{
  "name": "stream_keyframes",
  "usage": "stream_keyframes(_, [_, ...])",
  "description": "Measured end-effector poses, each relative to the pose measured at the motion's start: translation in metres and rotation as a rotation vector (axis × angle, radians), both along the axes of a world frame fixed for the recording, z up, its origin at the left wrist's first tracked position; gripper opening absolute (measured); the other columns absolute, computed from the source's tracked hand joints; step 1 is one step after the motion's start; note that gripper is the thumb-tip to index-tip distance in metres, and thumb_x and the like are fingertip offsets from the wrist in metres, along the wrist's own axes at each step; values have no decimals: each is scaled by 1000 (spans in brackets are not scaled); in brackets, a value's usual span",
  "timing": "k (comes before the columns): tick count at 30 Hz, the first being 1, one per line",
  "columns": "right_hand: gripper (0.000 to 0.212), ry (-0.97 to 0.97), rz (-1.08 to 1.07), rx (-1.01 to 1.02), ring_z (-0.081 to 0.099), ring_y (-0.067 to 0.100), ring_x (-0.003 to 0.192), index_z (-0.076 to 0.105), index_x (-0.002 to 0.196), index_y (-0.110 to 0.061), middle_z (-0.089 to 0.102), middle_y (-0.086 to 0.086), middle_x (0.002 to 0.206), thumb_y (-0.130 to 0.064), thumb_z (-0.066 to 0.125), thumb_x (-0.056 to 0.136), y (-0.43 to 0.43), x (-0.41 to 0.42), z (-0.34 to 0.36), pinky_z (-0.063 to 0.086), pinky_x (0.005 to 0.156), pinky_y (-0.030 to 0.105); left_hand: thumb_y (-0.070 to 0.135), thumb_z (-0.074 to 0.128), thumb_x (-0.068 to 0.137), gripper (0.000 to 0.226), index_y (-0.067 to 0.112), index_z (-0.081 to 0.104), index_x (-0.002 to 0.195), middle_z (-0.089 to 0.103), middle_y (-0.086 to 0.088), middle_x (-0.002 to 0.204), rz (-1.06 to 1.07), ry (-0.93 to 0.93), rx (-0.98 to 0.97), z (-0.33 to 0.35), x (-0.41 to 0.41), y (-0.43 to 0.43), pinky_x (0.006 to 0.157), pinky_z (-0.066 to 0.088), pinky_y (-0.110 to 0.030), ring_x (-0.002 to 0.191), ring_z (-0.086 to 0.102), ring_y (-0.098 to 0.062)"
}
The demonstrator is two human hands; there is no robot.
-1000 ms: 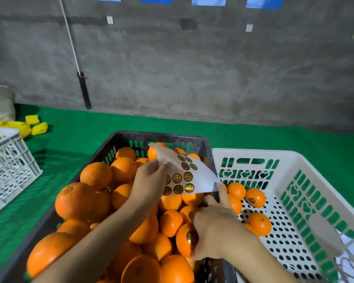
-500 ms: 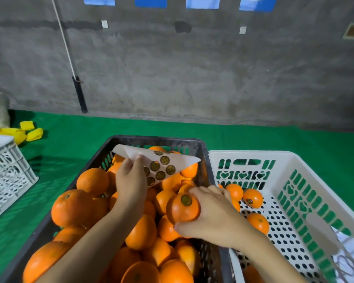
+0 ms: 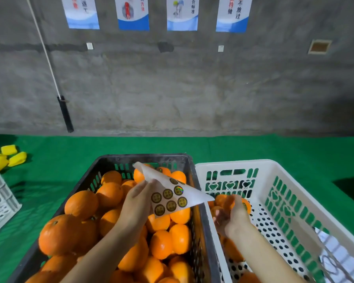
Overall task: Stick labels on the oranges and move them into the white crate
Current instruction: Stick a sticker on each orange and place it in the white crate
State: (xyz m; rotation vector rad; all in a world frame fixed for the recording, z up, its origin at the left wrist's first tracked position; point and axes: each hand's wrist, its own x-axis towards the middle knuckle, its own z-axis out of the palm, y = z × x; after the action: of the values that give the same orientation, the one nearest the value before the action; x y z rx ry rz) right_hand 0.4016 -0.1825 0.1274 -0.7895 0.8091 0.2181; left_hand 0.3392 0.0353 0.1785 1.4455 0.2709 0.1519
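Label sheet [image 3: 189,198], gold dots [image 3: 168,194], L hand [image 3: 135,203]

Blurred: right hand [image 3: 231,218] in white crate [image 3: 233,163]; grip on orange [image 3: 247,206] indeterminate. Cropped at top edge: posters [image 3: 182,15].

The left forearm [image 3: 102,250] reaches forward and up; the left hand [image 3: 136,203] pinches a label sheet [image 3: 166,184] between thumb and fingers. The right forearm [image 3: 262,256] reaches forward too; the right hand [image 3: 232,218] is lower, with the palm down, fingers bent, blurred, its grip unclear.
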Motion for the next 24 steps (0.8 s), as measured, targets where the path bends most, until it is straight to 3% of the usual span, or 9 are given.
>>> stream_keyframes(4, [37, -143, -26, -120, 55, 21, 68, 61, 102, -13, 60, 5, 81, -45, 43, 102, 6, -4, 15, 45, 64, 33, 37, 46, 105, 19, 30, 64, 105, 78, 6, 88, 13, -1, 0, -1, 0, 0, 69, 60, -33, 83, 76, -15])
stream_keyframes(7, [18, -511, -15, -533, 60, 19, 86, 65, 99, -20, 63, -3, 87, -27, 49, 100, 7, -13, 31, 45, 73, 31, 40, 44, 105, 19, 37, 62, 102, 77, 13, 85, 12, -2, -3, 1, -1, -1, 60, 60, -27, 80, 75, -10])
stream_keyframes(9, [14, -834, -17, -849, 60, 8, 92, 66, 96, -29, 65, -13, 91, -21, 55, 98, 12, -26, 39, 44, 77, 22, 42, 43, 105, 21, 36, 63, 107, 78, 10, 89, -13, 2, 17, 3, -4, -3, 60, 60, -27, 82, 75, -11])
stream_keyframes(12, [8, -1162, 142, -1299, 55, 5, 96, 69, 92, -30, 61, -17, 92, -30, 62, 94, 27, -40, 37, 39, 82, 16, 45, 43, 104, 26, 32, 64, 113, 78, 3, 95, -60, 5, 43, 4, -8, -8, 62, 60, -30, 86, 76, -19])
stream_keyframes(14, [24, -1276, 283, -1517, 51, 8, 102, 74, 101, -26, 59, -14, 100, -43, 60, 93, 38, -47, 33, 38, 88, 21, 48, 44, 101, 33, 27, 66, 112, 78, 0, 93, -100, -9, 78, 4, -10, -10, 62, 59, -27, 85, 76, -21])
stream_keyframes(16, [36, -1312, 384, -1588, 47, 11, 108, 72, 114, -27, 56, -12, 108, -51, 57, 92, 43, -51, 29, 40, 92, 25, 50, 44, 97, 41, 22, 70, 111, 78, -3, 94, -143, -23, 105, 5, -12, -12, 63, 58, -25, 85, 76, -22])
stream_keyframes(19, [37, -1285, 423, -1606, 44, 15, 112, 66, 125, -30, 51, -13, 113, -40, 69, 89, 42, -52, 26, 43, 94, 33, 52, 45, 96, 46, 18, 76, 102, 78, -5, 94, -187, -22, 113, 5, -13, -14, 66, 59, -24, 87, 76, -22])
stream_keyframes(24, [39, -1194, 317, -1612, 49, 16, 105, 72, 119, -26, 56, -12, 106, -30, 80, 82, 43, -50, 23, 47, 89, 37, 47, 47, 99, 43, 19, 78, 90, 79, -5, 89, -172, -2, 104, 5, -12, -17, 63, 58, -19, 82, 76, -18])
